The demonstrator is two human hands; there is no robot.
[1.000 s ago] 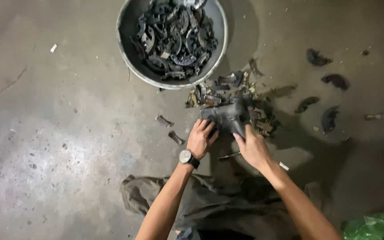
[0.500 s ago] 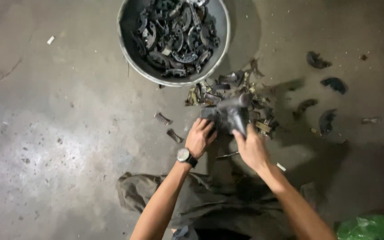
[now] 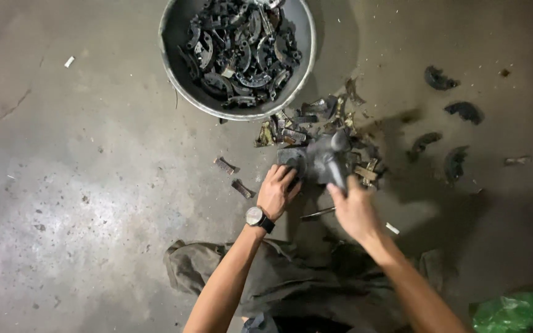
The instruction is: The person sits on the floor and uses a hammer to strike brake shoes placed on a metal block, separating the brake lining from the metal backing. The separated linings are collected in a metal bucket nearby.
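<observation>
Metal basin (image 3: 177, 74) of dark curved metal parts sits well ahead of both hands. Scrap pile (image 3: 316, 126) just ahead. R hand (image 3: 356, 209) fist-gripping blurred hammer (image 3: 331, 160). L hand (image 3: 277, 190) fingers curled, pinning grey piece (image 3: 294, 159) to floor.

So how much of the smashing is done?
Done: broken bits litter the floor, and four curved pieces lie aside. In hand: the left hand steadies a dark piece while the right hand grips a blurred hammer. Left: a full metal basin.
</observation>
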